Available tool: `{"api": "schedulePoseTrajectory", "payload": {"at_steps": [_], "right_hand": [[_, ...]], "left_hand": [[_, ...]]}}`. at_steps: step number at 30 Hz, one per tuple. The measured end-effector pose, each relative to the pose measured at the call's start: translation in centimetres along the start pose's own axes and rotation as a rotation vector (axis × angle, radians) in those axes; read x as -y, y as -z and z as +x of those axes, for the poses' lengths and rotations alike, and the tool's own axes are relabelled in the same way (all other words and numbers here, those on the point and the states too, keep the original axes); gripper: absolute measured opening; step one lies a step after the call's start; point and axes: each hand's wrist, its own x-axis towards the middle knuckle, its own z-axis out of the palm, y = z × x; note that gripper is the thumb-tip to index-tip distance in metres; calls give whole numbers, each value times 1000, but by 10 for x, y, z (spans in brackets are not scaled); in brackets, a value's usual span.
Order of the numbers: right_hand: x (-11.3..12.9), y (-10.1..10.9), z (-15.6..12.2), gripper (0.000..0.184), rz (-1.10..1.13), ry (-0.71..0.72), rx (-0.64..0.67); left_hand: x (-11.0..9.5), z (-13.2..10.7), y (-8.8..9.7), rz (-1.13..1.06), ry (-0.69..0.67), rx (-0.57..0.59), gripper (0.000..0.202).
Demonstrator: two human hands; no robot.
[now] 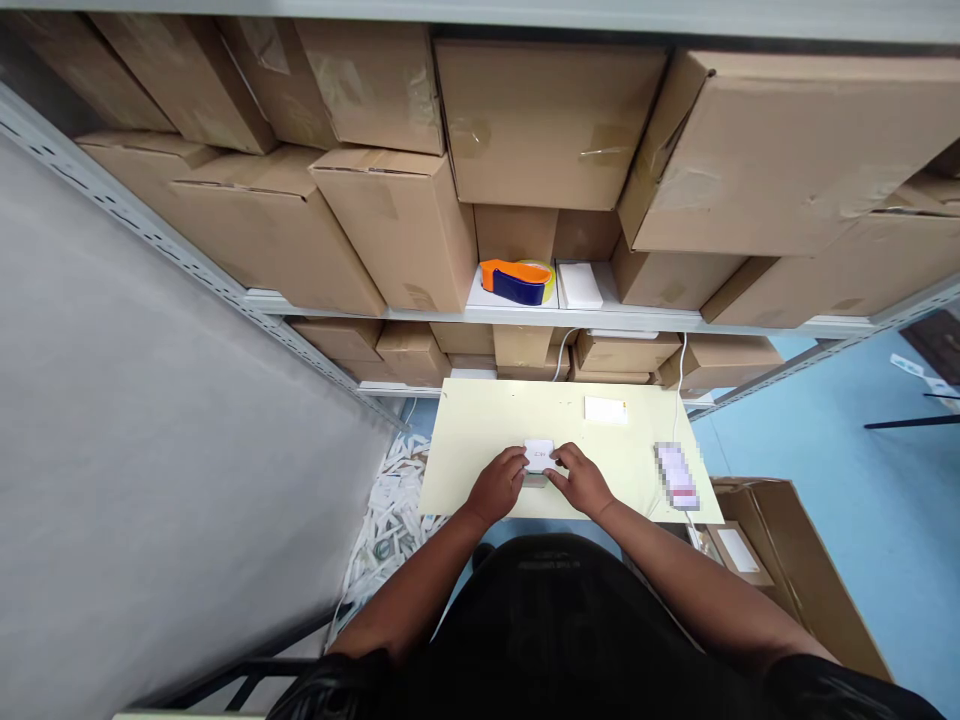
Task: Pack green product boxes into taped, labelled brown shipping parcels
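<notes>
- Fingers of our left hand and right hand close on the small white box between them, over the bench.
- We should press evenly from both sides (it looks light).

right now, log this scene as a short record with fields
left hand: grips small white box at its left side
right hand: grips its right side
table: pale yellow; white card beyond the hands, blurred item at right
shelf: tape dispenser beside a white pack, cartons around
floor: paper strips at left, open carton at right
</notes>
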Motion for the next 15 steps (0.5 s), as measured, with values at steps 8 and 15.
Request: {"api": "schedulePoseTrajectory", "payload": {"at_steps": [8, 15], "right_hand": [[-10, 1, -9, 23, 27, 101, 32], [-11, 7, -13, 23, -176, 188, 109]], "left_hand": [[3, -11, -9, 14, -37, -58, 17], [-5, -6, -10, 53, 16, 23, 8]]}}
